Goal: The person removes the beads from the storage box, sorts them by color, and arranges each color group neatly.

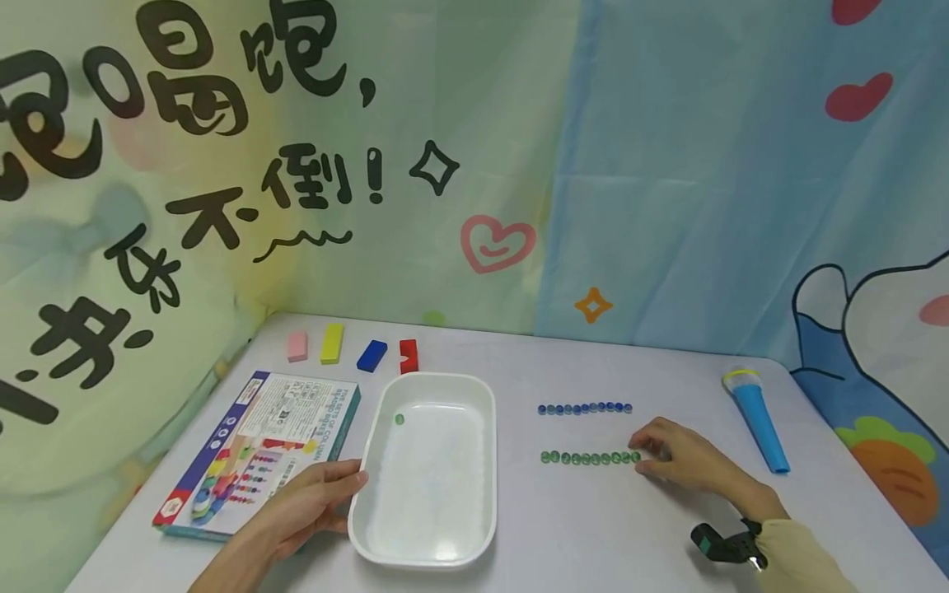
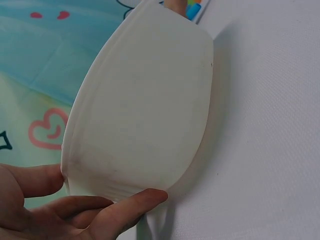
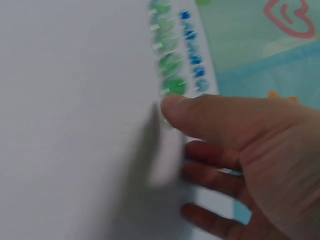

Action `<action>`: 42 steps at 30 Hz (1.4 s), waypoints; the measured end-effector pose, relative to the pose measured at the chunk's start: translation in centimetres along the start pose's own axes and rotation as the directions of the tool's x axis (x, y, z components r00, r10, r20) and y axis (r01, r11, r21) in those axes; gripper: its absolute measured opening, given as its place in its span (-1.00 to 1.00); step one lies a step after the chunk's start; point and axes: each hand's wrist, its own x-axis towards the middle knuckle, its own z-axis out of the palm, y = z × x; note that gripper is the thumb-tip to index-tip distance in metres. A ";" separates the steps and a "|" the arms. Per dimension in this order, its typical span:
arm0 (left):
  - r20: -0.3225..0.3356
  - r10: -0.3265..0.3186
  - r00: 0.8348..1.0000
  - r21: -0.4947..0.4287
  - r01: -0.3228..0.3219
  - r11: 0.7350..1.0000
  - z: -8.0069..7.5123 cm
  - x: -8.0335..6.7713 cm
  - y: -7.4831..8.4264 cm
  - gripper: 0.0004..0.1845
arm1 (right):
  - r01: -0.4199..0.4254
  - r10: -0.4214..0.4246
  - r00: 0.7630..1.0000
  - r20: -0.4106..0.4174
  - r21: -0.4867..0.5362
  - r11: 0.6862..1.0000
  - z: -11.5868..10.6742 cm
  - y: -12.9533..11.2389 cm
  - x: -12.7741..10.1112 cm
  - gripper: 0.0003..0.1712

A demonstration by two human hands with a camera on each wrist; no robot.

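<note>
My left hand (image 1: 311, 502) grips the left wall of a white plastic tray (image 1: 485, 461), thumb at the rim and fingers against the outside. Inside the tray, near its far left corner, lies one green glass marble (image 1: 399, 419). To the right, a row of green marbles (image 1: 586, 459) runs across the table, with a row of blue marbles (image 1: 586, 408) behind it. At the right end of the green row, my right hand (image 1: 685, 461) pinches the last marble (image 3: 169, 122) between thumb and forefinger. The thumb partly covers that marble in the right wrist view.
A boxed toy set (image 1: 282, 445) lies left of the tray. Behind are a pink block (image 1: 297, 346), a yellow block (image 1: 332, 343), a blue block (image 1: 372, 356) and a notched red block (image 1: 409, 356). A blue toy microphone (image 1: 759, 420) lies at the far right.
</note>
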 end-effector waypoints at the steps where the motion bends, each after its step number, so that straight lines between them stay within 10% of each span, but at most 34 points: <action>1: 0.000 0.000 1.000 0.001 0.000 1.000 0.0 0.0 0.0 -0.23 | 0.009 -0.009 1.000 0.006 0.003 1.000 -0.3 -0.1 0.1 -0.68; 14: -0.026 -0.016 1.000 0.017 0.017 1.000 0.1 0.0 0.2 -0.24 | 0.160 -0.162 0.986 -0.036 -0.050 0.986 -2.9 -9.9 7.6 -0.72; 27: -0.013 -0.003 1.000 0.006 0.003 1.000 0.2 -0.1 0.2 -0.24 | 0.212 -0.215 0.964 0.158 0.034 0.977 2.6 -23.1 15.8 -0.69; 42: 0.030 0.025 0.999 -0.007 -0.025 1.000 0.1 0.0 0.2 -0.23 | 0.088 -0.065 0.978 0.198 -0.113 0.990 9.3 -26.2 18.7 -0.74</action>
